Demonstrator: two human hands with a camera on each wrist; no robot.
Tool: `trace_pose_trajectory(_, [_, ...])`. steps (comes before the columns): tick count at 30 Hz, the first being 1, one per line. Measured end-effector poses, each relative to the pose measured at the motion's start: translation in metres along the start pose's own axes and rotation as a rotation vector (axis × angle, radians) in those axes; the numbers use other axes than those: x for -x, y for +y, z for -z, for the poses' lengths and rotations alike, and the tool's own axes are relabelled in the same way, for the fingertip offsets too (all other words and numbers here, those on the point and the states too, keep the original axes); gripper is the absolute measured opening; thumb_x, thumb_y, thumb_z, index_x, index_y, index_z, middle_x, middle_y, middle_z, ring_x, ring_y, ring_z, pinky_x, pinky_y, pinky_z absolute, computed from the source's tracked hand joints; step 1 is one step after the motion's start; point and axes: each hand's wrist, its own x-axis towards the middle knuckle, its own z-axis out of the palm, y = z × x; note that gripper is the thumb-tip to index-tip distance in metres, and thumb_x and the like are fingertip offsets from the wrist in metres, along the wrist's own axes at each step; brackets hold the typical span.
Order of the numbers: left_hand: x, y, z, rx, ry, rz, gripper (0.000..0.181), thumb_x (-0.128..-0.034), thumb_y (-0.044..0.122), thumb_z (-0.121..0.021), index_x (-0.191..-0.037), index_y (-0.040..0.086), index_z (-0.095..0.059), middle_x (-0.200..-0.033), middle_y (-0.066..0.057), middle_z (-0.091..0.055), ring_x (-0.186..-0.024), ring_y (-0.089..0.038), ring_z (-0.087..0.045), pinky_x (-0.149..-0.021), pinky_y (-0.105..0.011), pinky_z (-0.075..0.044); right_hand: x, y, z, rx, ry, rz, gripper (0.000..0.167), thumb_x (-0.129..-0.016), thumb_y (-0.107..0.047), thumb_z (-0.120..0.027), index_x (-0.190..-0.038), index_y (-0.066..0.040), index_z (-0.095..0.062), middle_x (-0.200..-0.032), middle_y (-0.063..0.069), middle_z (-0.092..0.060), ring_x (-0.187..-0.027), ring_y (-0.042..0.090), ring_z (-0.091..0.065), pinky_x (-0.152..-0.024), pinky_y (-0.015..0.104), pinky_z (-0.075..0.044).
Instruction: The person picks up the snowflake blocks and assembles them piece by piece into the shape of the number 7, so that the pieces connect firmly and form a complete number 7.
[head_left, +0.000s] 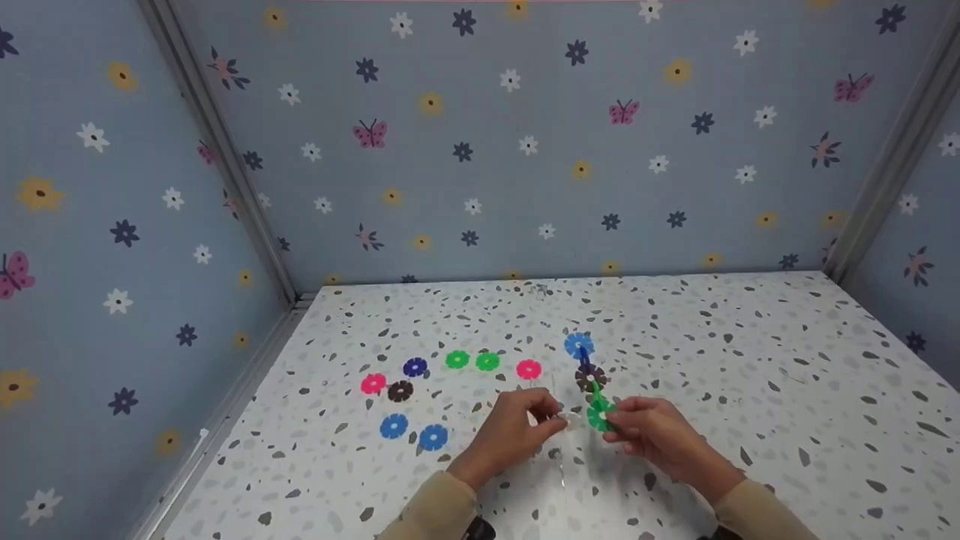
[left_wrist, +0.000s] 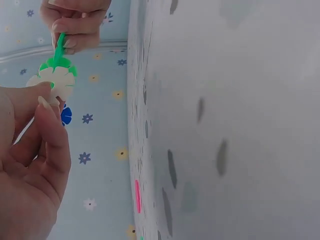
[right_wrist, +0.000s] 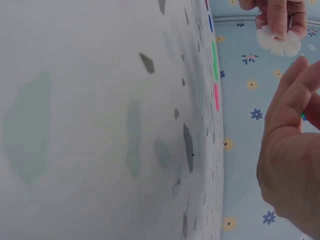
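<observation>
My left hand [head_left: 517,427] pinches a white notched flower disc [left_wrist: 61,80] between thumb and forefinger. Just to its right, my right hand [head_left: 656,435] grips a green disc [head_left: 599,415] at the near end of a linked chain. Farther up that chain are another green disc set edge-on, a brown disc [head_left: 590,379], a dark blue one edge-on and a light blue disc [head_left: 578,345]. In the right wrist view the white disc [right_wrist: 279,45] faces the fingers of the right hand [right_wrist: 290,150]. Whether the white disc touches the green one cannot be told.
Loose discs lie on the speckled table [head_left: 735,360] left of the hands: pink [head_left: 529,369], green [head_left: 487,361], dark blue [head_left: 415,367], brown [head_left: 400,391] and light blue [head_left: 433,436] among them. Flower-patterned panels [head_left: 525,187] stand behind and at both sides.
</observation>
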Motion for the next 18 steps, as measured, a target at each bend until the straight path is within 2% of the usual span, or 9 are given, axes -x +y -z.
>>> trace_pose_trajectory(5, [-0.001,0.003,-0.004,-0.063,0.028,-0.100,0.003,-0.0904,0.012,-0.073,-0.090,0.010,-0.071,-0.080,0.010,-0.066,-0.074,-0.001,-0.058,-0.071,-0.033,-0.054,0.000,0.001,-0.004,0.011,0.000,0.005,0.015,-0.092,-0.008,-0.066,-0.100,-0.001,-0.056,-0.088,0.009,-0.065,-0.072,0.013,-0.065,-0.056,0.021,-0.046])
trace_pose_trajectory(11, [-0.001,0.007,-0.005,-0.122,0.048,-0.176,0.004,-0.0905,0.009,-0.072,-0.087,0.010,-0.069,-0.076,0.009,-0.064,-0.069,0.001,-0.055,-0.065,-0.025,-0.053,0.001,0.000,-0.007,-0.021,0.020,0.021,0.013,-0.092,-0.005,-0.066,-0.100,-0.002,-0.056,-0.081,0.006,-0.060,-0.065,0.011,-0.053,-0.054,0.021,-0.042])
trace_pose_trajectory(18, [0.000,0.011,-0.003,-0.169,0.045,-0.224,0.008,-0.0895,0.008,-0.073,-0.084,0.012,-0.068,-0.074,0.009,-0.062,-0.067,0.003,-0.053,-0.061,-0.017,-0.048,0.004,-0.004,-0.011,-0.023,0.006,0.027,0.008,-0.092,-0.005,-0.066,-0.095,-0.005,-0.058,-0.078,0.004,-0.059,-0.063,0.010,-0.051,-0.053,0.021,-0.039])
